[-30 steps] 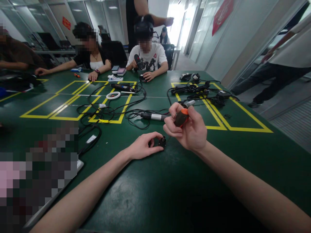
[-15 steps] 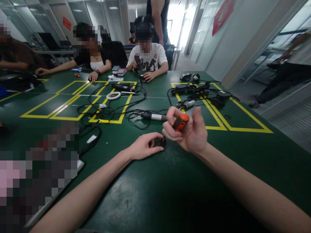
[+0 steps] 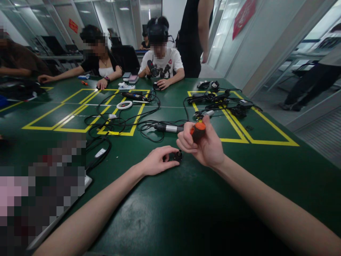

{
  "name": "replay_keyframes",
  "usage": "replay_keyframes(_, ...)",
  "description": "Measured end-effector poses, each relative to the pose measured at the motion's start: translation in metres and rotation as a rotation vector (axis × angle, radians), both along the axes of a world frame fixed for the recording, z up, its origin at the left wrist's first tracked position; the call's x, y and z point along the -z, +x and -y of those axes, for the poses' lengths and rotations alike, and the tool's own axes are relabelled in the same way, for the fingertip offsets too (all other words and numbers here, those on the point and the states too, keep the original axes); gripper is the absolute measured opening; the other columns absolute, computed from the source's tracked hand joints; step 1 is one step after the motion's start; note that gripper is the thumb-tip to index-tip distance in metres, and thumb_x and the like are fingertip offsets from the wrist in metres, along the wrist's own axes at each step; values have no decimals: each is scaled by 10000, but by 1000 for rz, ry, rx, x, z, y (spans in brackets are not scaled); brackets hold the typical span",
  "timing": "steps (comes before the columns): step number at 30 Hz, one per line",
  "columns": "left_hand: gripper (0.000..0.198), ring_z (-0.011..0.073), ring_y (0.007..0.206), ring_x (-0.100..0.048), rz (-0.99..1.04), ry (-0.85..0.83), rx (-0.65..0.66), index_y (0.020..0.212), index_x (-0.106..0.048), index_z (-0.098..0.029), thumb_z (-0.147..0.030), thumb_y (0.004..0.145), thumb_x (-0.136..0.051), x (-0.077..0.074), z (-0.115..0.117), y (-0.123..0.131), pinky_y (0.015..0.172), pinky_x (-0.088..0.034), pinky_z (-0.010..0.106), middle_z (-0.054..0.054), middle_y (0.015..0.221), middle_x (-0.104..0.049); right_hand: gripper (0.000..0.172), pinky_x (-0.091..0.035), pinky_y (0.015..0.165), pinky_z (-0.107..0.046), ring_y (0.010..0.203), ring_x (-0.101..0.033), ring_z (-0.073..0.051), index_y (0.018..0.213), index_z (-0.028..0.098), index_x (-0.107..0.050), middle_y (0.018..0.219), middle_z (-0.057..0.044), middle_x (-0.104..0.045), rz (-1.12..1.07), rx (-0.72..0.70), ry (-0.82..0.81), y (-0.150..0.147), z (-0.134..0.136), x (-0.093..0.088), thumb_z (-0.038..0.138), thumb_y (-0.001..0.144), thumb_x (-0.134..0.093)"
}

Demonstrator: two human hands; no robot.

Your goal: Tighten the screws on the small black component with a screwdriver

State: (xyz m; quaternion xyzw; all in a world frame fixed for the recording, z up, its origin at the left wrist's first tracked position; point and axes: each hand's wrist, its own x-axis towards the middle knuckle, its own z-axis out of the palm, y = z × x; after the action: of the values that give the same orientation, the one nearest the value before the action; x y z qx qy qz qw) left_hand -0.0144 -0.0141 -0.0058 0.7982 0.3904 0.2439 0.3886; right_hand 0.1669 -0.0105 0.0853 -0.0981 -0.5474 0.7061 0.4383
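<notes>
My left hand (image 3: pixel 157 160) rests on the green table, with thumb and fingers closed around a small black part (image 3: pixel 178 155) that has a short round stub on top. Above and to the right of it, my right hand (image 3: pixel 205 144) grips a screwdriver (image 3: pixel 199 132) by its orange and dark grey handle. The handle's orange end faces up, and the thumb lies along its side. I cannot make out the screwdriver's shaft or tip. Just beyond my hands lies a black and silver cylindrical tool (image 3: pixel 167 128) with a cable.
Tangled black cables (image 3: pixel 117 121) and a white ring (image 3: pixel 124 105) lie ahead on the left. Black adapters and cords (image 3: pixel 218 101) are heaped at the right, among yellow tape lines (image 3: pixel 274 143). Across the table (image 3: pixel 149 217), a person (image 3: pixel 162 64) holds a black power tool.
My right hand has turned slightly with the screwdriver, its thumb now nearer the handle. My left hand and the black part stay put. A standing person behind moved right.
</notes>
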Motion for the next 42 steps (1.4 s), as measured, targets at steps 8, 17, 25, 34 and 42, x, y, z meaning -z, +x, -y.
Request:
replay_keyframes(8, 436, 119, 628, -499, -11, -22, -28, 1242, -648, -189, -454, 904, -721, -5, 3, 0, 672, -423, 256, -62, 717, -556, 514, -217, 454, -211, 422, -168, -73, 809, 247, -498, 499, 119, -309, -39, 73, 8, 2, 2, 6, 724, 887, -672)
replay_keyframes(17, 406, 118, 648, -474, 7, -45, -28, 1193, -682, -184, -456, 895, -731, -2, 1, 0, 666, -404, 251, -50, 746, -560, 672, -174, 393, -220, 399, -214, -70, 615, 204, -533, 455, 86, -286, 31, 106, -7, -4, 2, 2, 821, 871, -611)
replay_keyframes(25, 455, 123, 689, -507, -10, -41, -26, 1291, -678, -179, -426, 912, -720, -5, 2, 0, 683, -414, 255, -21, 838, -619, 521, -199, 446, -221, 422, -171, -80, 808, 247, -536, 486, 115, -296, -32, 129, -22, -2, 4, 5, 747, 870, -672)
replay_keyframes(34, 436, 128, 696, -501, -33, -28, -29, 1272, -693, -189, -431, 911, -730, -4, 2, 0, 698, -412, 259, -17, 858, -622, 538, -196, 428, -225, 429, -250, -79, 729, 211, -577, 508, 77, -360, -42, 142, -7, -7, 5, 5, 703, 942, -621)
replay_keyframes(42, 461, 126, 686, -475, -48, -3, -30, 1311, -682, -185, -424, 920, -728, -4, 2, 1, 711, -410, 263, -24, 827, -602, 514, -199, 448, -220, 444, -208, -82, 788, 228, -574, 509, 94, -322, -75, 133, -10, -6, 7, 6, 722, 920, -636)
